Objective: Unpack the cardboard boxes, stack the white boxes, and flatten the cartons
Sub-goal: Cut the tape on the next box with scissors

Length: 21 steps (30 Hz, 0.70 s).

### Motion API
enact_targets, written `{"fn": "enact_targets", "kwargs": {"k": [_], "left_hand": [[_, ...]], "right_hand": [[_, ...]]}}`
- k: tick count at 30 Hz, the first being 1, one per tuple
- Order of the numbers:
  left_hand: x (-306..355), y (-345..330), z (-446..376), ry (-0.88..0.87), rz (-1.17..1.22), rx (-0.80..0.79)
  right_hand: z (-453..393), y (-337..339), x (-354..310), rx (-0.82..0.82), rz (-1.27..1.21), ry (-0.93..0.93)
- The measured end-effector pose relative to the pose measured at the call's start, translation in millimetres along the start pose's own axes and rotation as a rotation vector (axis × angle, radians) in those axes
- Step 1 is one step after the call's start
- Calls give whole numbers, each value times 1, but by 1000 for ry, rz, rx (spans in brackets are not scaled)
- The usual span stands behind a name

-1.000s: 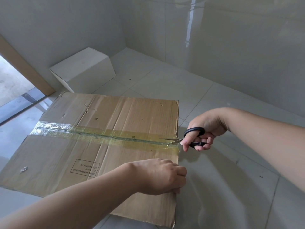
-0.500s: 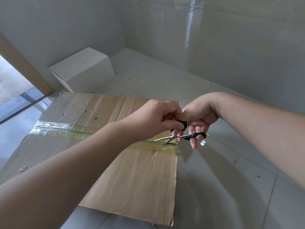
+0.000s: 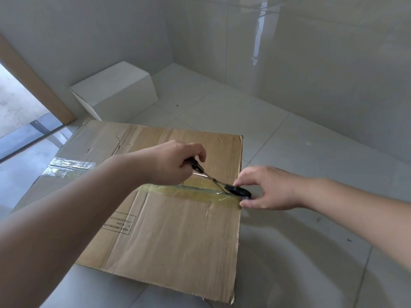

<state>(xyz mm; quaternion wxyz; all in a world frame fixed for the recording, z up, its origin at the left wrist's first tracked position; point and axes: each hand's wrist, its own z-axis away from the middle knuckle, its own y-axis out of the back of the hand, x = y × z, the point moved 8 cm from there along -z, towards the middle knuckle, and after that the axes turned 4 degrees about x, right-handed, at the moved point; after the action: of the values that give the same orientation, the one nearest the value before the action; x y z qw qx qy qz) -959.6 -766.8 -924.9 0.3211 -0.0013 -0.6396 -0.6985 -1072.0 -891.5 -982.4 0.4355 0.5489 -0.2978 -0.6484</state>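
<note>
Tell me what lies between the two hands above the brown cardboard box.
In the head view, black-handled scissors span between left hand and right hand.

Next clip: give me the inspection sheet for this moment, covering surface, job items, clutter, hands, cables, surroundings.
Surface: pale tiled floor, glossy.
Job's things: brown carton lying flat-topped, taped seam unopened; white box behind it by the wall; scissors spread open across the seam.
Clutter: nothing seen.
Hands: left hand grips one scissor handle; right hand pinches the other at the carton's edge.
Cables: nothing seen.
Surroundings: tiled walls, a wooden frame at left.
</note>
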Motion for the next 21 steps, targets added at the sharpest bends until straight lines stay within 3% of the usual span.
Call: {"fn": "enact_targets", "kwargs": {"k": [4, 7, 15, 21], "left_hand": [[-4, -10, -2, -18, -44, -10], [-10, -11, -2, 20, 5, 26], [-28, -14, -1, 104, 26, 17], [-75, -1, 17, 228, 6, 14]], "right_hand": [[4, -5, 0, 127, 165, 62], [3, -15, 4, 149, 121, 4], [-23, -36, 1, 65, 13, -76], [-26, -44, 7, -14, 111, -76]]}}
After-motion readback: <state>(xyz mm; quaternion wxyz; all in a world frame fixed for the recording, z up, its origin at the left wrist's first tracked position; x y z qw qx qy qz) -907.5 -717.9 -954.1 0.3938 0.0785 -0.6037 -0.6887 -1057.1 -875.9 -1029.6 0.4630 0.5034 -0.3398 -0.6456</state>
